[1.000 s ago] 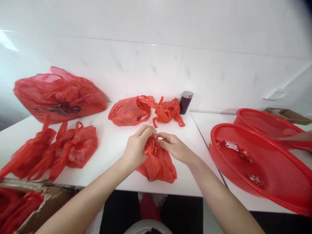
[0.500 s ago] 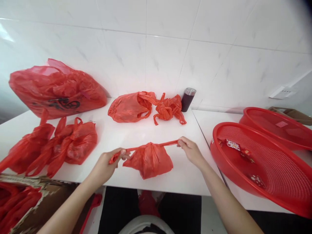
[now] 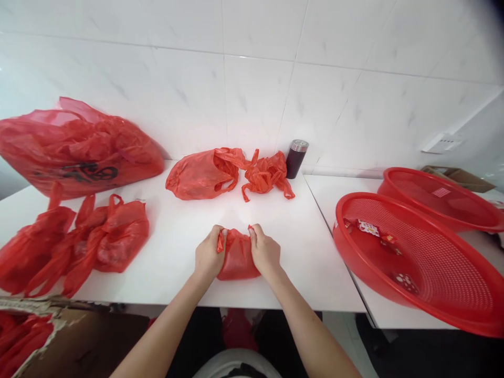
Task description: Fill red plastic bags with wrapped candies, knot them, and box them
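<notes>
The left hand (image 3: 210,253) and right hand (image 3: 266,252) grip opposite sides of a small red bag (image 3: 238,258) at the near edge of the tabletop (image 3: 177,262), fingers closed on its gathered plastic; the near red basket (image 3: 417,262) lies to the right.

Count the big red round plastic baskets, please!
2. One red, round, holed plastic basket stands at the right front, with small colourful packets inside; the other basket is just behind it, partly covered.
</notes>
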Demonstrator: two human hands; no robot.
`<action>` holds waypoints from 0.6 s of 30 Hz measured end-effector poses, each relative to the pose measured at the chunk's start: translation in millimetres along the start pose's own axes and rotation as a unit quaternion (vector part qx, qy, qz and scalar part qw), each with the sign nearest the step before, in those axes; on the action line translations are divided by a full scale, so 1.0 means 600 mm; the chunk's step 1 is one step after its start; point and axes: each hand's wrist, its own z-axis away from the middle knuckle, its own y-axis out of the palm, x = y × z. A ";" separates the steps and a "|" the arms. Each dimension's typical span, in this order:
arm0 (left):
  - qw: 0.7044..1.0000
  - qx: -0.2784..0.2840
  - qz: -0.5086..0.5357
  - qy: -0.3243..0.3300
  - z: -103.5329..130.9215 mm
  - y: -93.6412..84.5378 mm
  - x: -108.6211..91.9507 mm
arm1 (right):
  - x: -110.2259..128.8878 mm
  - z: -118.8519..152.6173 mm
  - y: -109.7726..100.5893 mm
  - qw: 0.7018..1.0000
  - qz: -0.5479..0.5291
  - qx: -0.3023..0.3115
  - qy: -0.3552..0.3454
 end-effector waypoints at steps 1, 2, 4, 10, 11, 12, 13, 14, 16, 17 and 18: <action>1.000 0.006 -0.017 -0.010 -0.006 0.004 0.006 | -0.007 -0.004 0.004 1.000 0.012 0.011 0.003; 0.999 0.012 -0.034 -0.019 -0.013 0.006 0.012 | -0.016 -0.009 0.006 1.000 0.019 0.014 0.006; 0.997 0.019 -0.066 -0.034 -0.026 0.002 0.025 | -0.035 -0.018 0.005 1.000 0.023 0.008 0.012; 0.984 0.048 -0.159 -0.056 -0.060 0.000 0.053 | -0.060 -0.043 0.009 0.998 0.039 -0.004 0.049; 0.982 0.050 -0.173 -0.057 -0.063 0.003 0.056 | -0.061 -0.046 0.012 0.998 0.042 -0.004 0.053; 0.980 0.050 -0.184 -0.057 -0.064 0.007 0.058 | -0.061 -0.048 0.015 0.997 0.045 -0.003 0.056; 0.978 0.050 -0.193 -0.055 -0.065 0.010 0.059 | -0.063 -0.050 0.018 0.997 0.046 -0.003 0.060; 0.977 0.049 -0.200 -0.052 -0.064 0.012 0.061 | -0.065 -0.051 0.020 0.997 0.047 -0.004 0.064; 0.976 0.047 -0.206 -0.046 -0.060 0.011 0.066 | -0.072 -0.053 0.021 0.996 0.043 -0.013 0.080; 0.976 0.045 -0.206 -0.047 -0.057 0.009 0.068 | -0.077 -0.054 0.020 0.995 0.038 -0.021 0.091; 0.976 0.042 -0.206 -0.051 -0.053 0.004 0.071 | -0.082 -0.054 0.019 0.994 0.031 -0.030 0.103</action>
